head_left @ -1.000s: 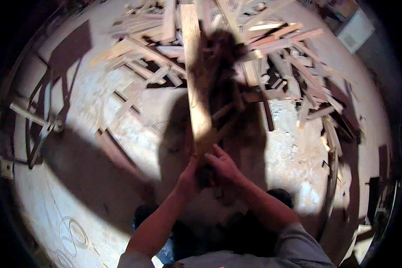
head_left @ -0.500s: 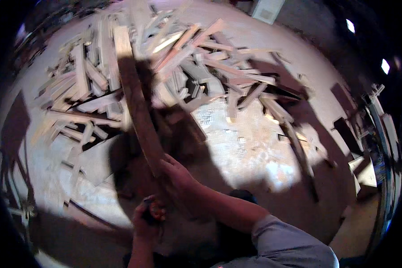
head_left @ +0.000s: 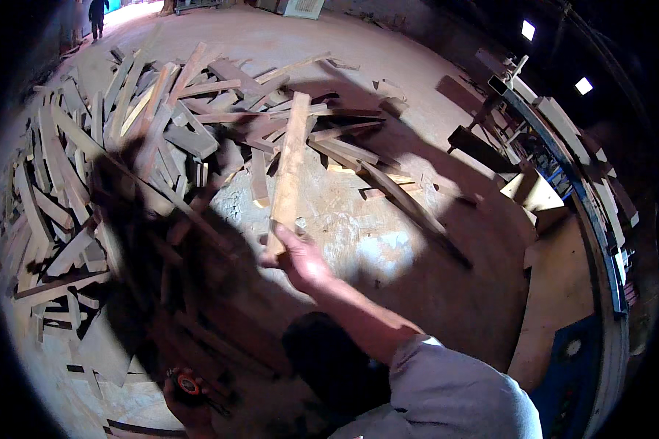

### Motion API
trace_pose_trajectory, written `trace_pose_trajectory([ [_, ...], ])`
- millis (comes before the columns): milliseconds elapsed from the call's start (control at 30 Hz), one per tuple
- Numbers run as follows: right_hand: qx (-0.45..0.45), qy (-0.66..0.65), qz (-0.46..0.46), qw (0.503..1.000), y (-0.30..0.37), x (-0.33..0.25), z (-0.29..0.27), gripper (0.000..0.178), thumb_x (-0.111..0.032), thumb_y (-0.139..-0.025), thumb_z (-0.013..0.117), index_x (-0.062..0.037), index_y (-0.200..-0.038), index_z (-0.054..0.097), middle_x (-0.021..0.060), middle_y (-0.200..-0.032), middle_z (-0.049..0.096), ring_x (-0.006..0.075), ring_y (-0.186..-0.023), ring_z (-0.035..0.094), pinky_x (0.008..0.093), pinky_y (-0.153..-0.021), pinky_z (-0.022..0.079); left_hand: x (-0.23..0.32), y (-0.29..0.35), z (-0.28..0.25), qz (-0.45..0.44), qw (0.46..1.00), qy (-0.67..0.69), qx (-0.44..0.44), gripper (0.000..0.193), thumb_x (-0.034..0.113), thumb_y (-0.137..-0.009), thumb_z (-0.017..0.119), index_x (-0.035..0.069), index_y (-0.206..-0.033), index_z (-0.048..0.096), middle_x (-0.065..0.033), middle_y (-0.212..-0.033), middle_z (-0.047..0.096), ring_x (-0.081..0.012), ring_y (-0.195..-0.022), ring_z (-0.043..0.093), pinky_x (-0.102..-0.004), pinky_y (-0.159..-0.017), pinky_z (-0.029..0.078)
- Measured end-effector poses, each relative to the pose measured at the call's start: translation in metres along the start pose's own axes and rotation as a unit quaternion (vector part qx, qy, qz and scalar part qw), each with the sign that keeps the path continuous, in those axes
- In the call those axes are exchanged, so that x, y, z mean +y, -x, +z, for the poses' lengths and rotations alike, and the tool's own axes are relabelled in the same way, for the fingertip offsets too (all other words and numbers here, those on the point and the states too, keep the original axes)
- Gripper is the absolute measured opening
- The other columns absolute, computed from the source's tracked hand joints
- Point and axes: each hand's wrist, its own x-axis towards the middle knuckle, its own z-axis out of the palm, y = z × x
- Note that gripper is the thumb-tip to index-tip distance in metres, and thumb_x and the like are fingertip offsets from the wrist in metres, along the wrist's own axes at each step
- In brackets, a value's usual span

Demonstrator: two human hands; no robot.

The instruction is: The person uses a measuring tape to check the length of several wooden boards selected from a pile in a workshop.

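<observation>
My right hand (head_left: 305,265) is closed round the near end of a wooden board (head_left: 291,157). The board points away from me over the floor, its far end in front of the scrap pile. Low in the picture and in deep shadow, my left hand (head_left: 185,411) grips a small black and orange tape measure (head_left: 189,383). Its fingers show only partly. The wood pile (head_left: 66,183) spreads over the floor ahead and to the left, with pieces lying crosswise on one another.
A long dark strip of wood (head_left: 410,208) lies on the floor right of the board. Along the right side stands a metal-edged bench or rack (head_left: 575,172) with timber on it, beside a brown sheet (head_left: 560,293). A person (head_left: 97,18) stands far off at upper left.
My view has turned right, so the pile sits further left. The board in my right hand has swung right and away from my left hand, which still holds the tape measure.
</observation>
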Motion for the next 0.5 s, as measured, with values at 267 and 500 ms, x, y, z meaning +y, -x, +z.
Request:
trace_pose_trajectory([
  [267, 0.158, 0.104, 0.181, 0.965, 0.054, -0.013, -0.133, 0.033, -0.036, -0.096, 0.049, -0.0081, -0.113, 0.054, 0.0097, -0.097, 0.063, 0.0167, -0.061, 0.049, 0.032, -0.054, 0.04, 0.0, -0.016, -0.008, -0.011, 1.0, -0.007, -0.022, 0.031, 0.036, -0.089, 0.052, 0.01, -0.105, 0.059, -0.0058, -0.092, 0.062, -0.0203, -0.074, 0.059, -0.0302, -0.053, 0.047],
  [500, 0.225, 0.014, 0.25, 0.942, 0.097, -0.014, -0.156, 0.032, -0.039, -0.093, 0.055, -0.0097, -0.108, 0.057, 0.0084, -0.086, 0.062, 0.0166, -0.06, 0.048, 0.0327, -0.052, 0.039, -0.011, -0.022, -0.001, -0.031, 0.996, -0.059, 0.057, 0.033, 0.037, -0.089, 0.052, 0.011, -0.108, 0.058, -0.0059, -0.089, 0.061, -0.0188, -0.073, 0.056, -0.0298, -0.054, 0.044],
])
